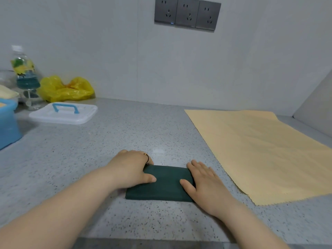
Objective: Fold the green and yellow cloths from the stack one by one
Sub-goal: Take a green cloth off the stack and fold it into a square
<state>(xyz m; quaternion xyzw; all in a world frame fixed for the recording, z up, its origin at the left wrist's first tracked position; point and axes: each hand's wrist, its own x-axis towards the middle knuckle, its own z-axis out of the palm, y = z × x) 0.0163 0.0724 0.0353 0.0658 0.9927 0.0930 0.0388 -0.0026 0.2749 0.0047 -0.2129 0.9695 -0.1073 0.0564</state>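
A dark green cloth (165, 184), folded into a small thick rectangle, lies on the speckled grey counter near the front edge. My left hand (131, 168) rests on its left end with the thumb lying across the top. My right hand (203, 178) lies flat on its right end, fingers straight, thumb on the cloth. A large pale yellow cloth (260, 151) lies spread flat to the right, untouched.
At the back left stand a blue tub (7, 126), its clear lid with a blue handle (62, 112), a plastic bottle (24, 72) and a crumpled yellow bag (66, 88). Wall sockets (186, 13) sit above. A wall angles in at the far right.
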